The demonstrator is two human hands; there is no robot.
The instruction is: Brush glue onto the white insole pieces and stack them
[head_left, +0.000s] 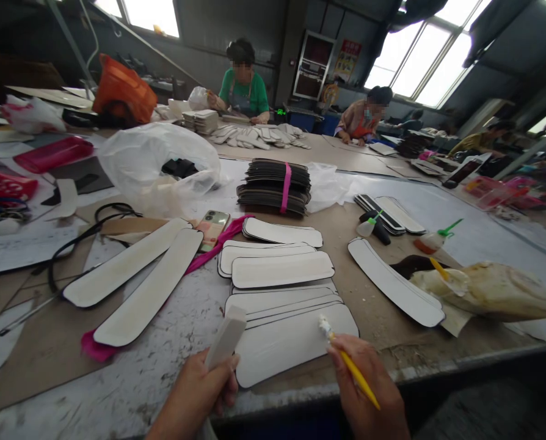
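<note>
My right hand (362,373) is closed around a yellow-handled brush (359,379). White paste clings to its tip, which is at the upper right of the nearest white curved panel (291,345), a dark-edged piece. In my left hand (209,382) a pale, narrow block (227,336) stands tilted up, gripped between thumb and fingers beside that panel's left end. Behind it, overlapping white panels (282,269) are fanned out in a row. What the lower part of the block looks like is hidden by my fingers.
Two long panels (149,287) lie left, near a phone (214,226). A strapped dark stack (275,186) and a plastic bag (163,165) stand behind. Rightward are a curved panel (394,281), squeeze bottles (431,241) and a paste-smeared bag (497,287). Co-workers (245,85) sit beyond.
</note>
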